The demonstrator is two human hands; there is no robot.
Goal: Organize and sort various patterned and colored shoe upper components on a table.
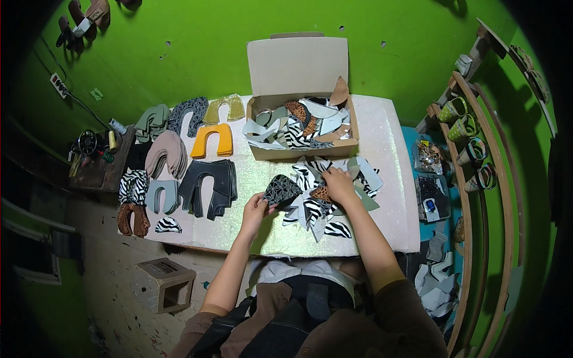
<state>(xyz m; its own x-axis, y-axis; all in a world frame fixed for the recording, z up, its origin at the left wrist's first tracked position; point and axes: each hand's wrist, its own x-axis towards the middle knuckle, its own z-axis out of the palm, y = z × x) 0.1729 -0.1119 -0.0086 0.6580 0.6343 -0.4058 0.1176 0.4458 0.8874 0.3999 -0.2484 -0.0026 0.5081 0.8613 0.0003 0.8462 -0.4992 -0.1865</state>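
My left hand [255, 210] pinches the edge of a black shoe-upper piece with a grey line pattern [282, 190], held at the left side of a loose pile. In the pile, my right hand [338, 185] has its fingers curled down among the pieces; its fingertips are partly hidden, so what they grip does not show. The pile mixes zebra-striped pieces [338, 230], a leopard-print piece [321, 192], and grey-green ones [366, 200]. Just behind it stands an open cardboard box [304, 153], filled with similar cut pieces in white, zebra, leopard and brown.
Stacks of U-shaped pieces lie on the table's left: black [224, 185], yellow [224, 143], pink [168, 149], brown [140, 219]. A small zebra piece [168, 225] lies near the front edge. A wooden rack with shoes [464, 127] stands right, a wooden stool [164, 285] on the floor left.
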